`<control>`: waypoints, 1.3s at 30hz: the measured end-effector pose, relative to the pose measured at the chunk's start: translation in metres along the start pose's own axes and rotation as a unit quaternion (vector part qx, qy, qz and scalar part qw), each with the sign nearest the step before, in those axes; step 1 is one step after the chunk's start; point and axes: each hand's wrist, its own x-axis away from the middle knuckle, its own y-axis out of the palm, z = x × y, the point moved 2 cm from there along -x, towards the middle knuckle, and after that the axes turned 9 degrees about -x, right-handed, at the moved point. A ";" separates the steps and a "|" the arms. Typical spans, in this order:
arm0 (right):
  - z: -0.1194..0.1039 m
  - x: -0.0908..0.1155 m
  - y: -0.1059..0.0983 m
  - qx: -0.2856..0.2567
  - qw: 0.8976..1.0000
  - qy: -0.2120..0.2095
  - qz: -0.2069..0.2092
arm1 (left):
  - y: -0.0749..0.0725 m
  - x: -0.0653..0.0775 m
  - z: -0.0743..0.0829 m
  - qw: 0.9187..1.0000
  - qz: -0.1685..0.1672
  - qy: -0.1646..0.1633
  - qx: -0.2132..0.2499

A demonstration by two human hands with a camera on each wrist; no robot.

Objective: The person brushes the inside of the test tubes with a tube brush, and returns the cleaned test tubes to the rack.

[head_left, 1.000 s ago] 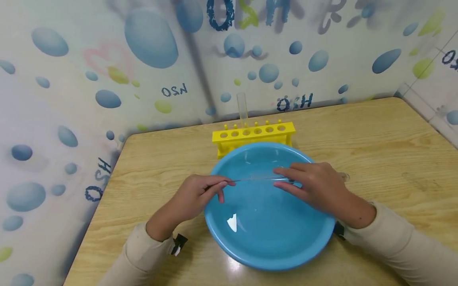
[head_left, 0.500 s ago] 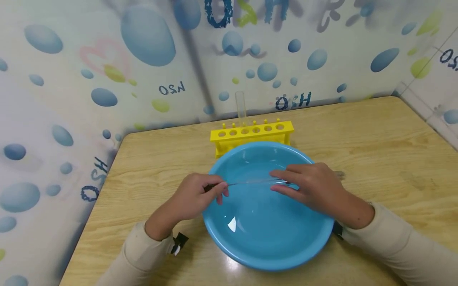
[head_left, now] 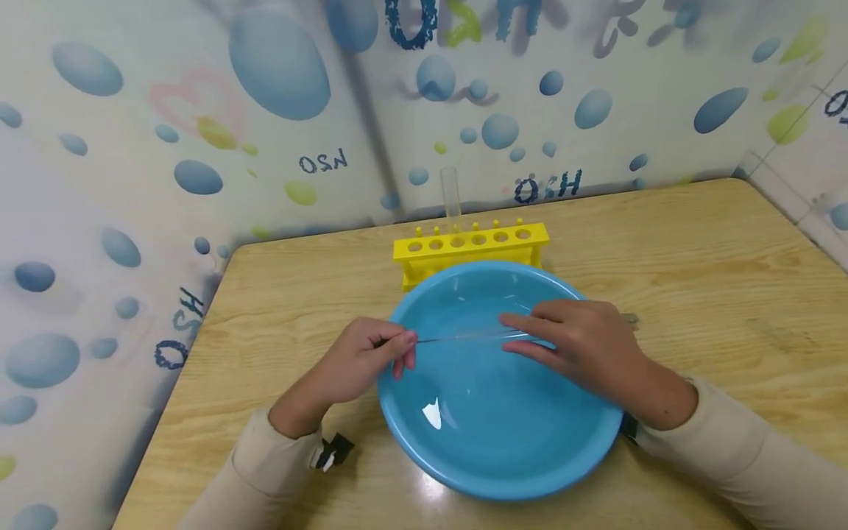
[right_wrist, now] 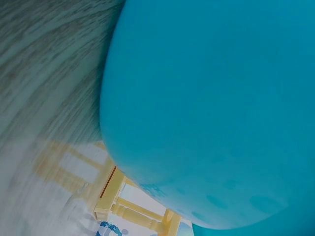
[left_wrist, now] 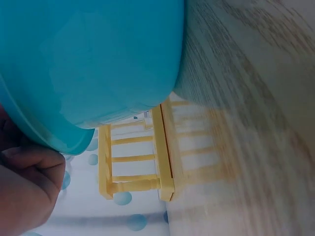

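Observation:
In the head view, my left hand [head_left: 361, 358] pinches a thin wire stem [head_left: 433, 340] between thumb and fingers, over the left rim of a blue basin [head_left: 497, 492]. The stem runs rightward to a clear glass test tube [head_left: 486, 335], held nearly level above the basin. My right hand [head_left: 586, 344] grips the tube between thumb and fingers, hiding its right part. In the left wrist view, curled fingers [left_wrist: 37, 169] show beside the basin's rim. The basin's outer wall [right_wrist: 206, 108] fills most of the right wrist view, where the hand is hidden.
A yellow test tube rack [head_left: 467, 246] stands close behind the basin, with a clear test tube [head_left: 450, 195] upright in it. All of it stands on a wooden table [head_left: 695, 294] against a patterned wall [head_left: 371, 110]. A small greyish thing [head_left: 629, 319] shows past my right hand.
My left hand has shifted a little leftward with the stem. My right hand has moved slightly left as well. A dark bit between the right fingertips is hidden now.

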 end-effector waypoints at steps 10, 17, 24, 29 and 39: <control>0.000 -0.001 -0.001 0.010 0.999 0.007 0.030 | -0.004 -0.001 0.000 0.999 0.004 -0.020 0.048; 0.000 0.000 -0.003 0.018 0.999 0.015 0.042 | -0.010 -0.001 -0.003 0.996 -0.003 -0.040 0.082; 0.001 0.001 -0.003 0.021 0.998 0.021 0.056 | -0.017 0.001 -0.005 0.992 0.002 -0.058 0.114; 0.004 0.001 -0.002 -0.013 0.999 0.023 0.024 | -0.014 0.004 -0.002 0.999 0.053 -0.011 0.001; 0.006 0.000 -0.004 -0.048 0.999 0.001 -0.010 | -0.013 0.007 0.007 0.970 0.131 0.139 -0.149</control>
